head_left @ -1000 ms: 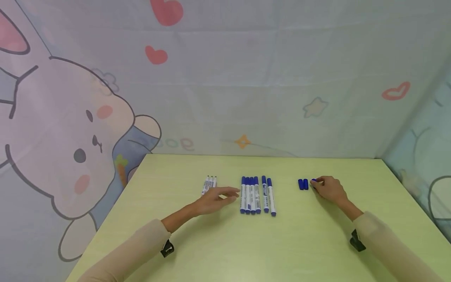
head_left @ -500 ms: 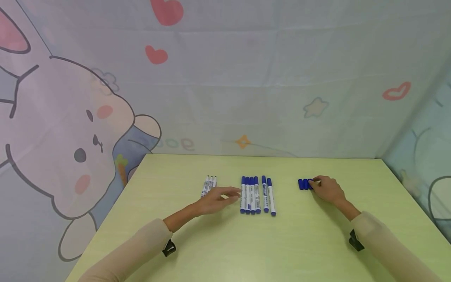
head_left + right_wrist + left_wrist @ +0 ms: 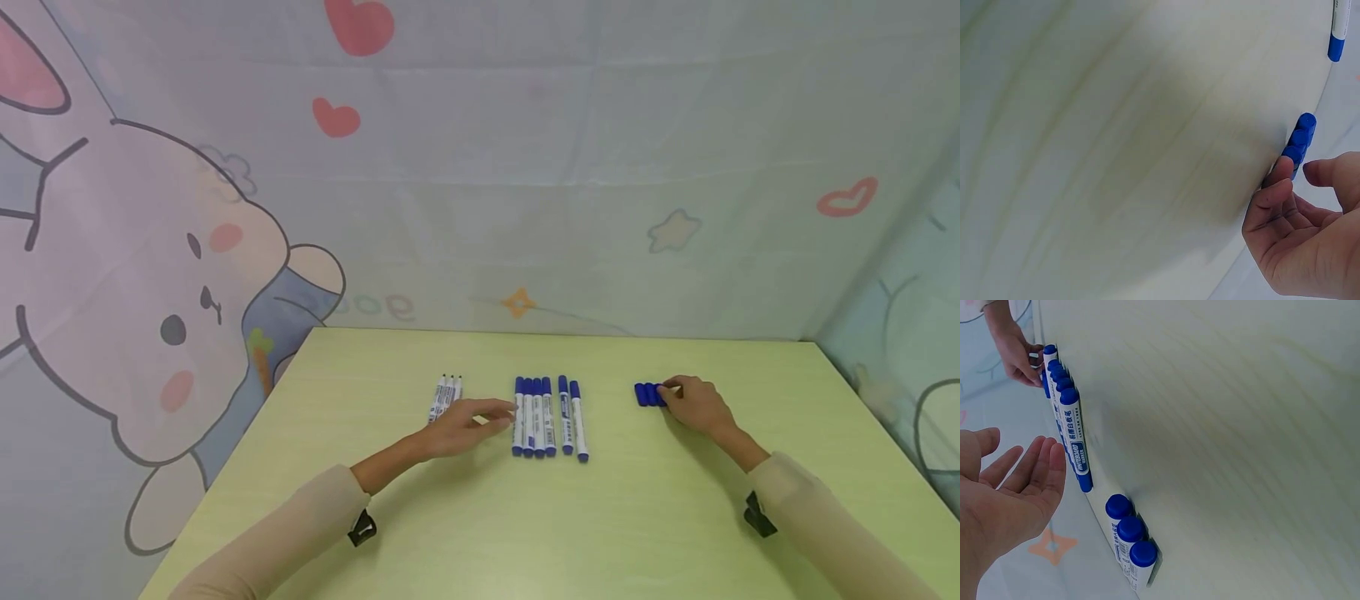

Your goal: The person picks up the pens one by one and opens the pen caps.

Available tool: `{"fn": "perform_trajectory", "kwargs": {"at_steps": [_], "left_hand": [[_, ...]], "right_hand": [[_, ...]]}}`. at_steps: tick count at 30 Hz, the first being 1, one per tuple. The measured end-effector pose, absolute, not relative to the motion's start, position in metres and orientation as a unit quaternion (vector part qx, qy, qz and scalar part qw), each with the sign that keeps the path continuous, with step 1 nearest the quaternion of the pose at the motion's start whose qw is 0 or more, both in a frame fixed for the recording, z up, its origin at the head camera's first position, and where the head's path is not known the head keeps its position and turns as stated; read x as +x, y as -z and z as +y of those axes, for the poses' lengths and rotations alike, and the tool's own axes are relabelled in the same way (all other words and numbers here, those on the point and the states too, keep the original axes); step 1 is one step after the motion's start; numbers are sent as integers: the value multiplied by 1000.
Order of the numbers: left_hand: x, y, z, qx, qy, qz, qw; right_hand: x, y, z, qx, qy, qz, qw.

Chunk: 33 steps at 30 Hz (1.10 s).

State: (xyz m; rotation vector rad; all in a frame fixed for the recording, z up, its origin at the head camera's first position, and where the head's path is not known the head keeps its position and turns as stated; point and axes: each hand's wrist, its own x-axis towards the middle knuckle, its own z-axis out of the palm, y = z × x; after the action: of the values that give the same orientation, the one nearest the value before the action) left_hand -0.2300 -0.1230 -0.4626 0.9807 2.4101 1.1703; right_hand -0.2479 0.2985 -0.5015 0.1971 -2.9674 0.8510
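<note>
Three blue marker caps (image 3: 650, 394) lie side by side on the right of the table, also seen in the right wrist view as caps (image 3: 1300, 136). My right hand (image 3: 697, 406) has its thumb and fingertips around the rightmost cap, which they partly cover. Several capped whiteboard markers (image 3: 534, 417) lie in a row at the middle, with two more markers (image 3: 573, 421) just right of them. My left hand (image 3: 459, 429) hovers relaxed beside the row's left end, holding nothing. Behind it, three uncapped markers (image 3: 446, 396) show dark tips pointing away; their lower ends are hidden in the head view.
The pale yellow-green table (image 3: 480, 533) ends at a back edge against a cloth backdrop (image 3: 480, 208) printed with a rabbit and hearts. Dark wrist straps (image 3: 363, 528) show below the sleeves.
My right hand has moved the third cap leftward until it lies against the other two. The left hand has barely shifted, and the markers stay where they were.
</note>
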Motion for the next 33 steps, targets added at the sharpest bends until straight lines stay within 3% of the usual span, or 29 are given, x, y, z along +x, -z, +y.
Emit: {"fn": "perform_trajectory", "kwargs": {"at_steps": [7,18,33], "left_hand": [[-230,461,-122,342,-406,835,144],[-230,464,-131,338,-410,836,138],[-226,464,-140,327,-415,838,133]], "right_hand": [[-238,492,305,70,-297,-952,28],[-218,477,310,66,-395,-915,-42],[-198,459,290,140,-433,-887,-81]]}}
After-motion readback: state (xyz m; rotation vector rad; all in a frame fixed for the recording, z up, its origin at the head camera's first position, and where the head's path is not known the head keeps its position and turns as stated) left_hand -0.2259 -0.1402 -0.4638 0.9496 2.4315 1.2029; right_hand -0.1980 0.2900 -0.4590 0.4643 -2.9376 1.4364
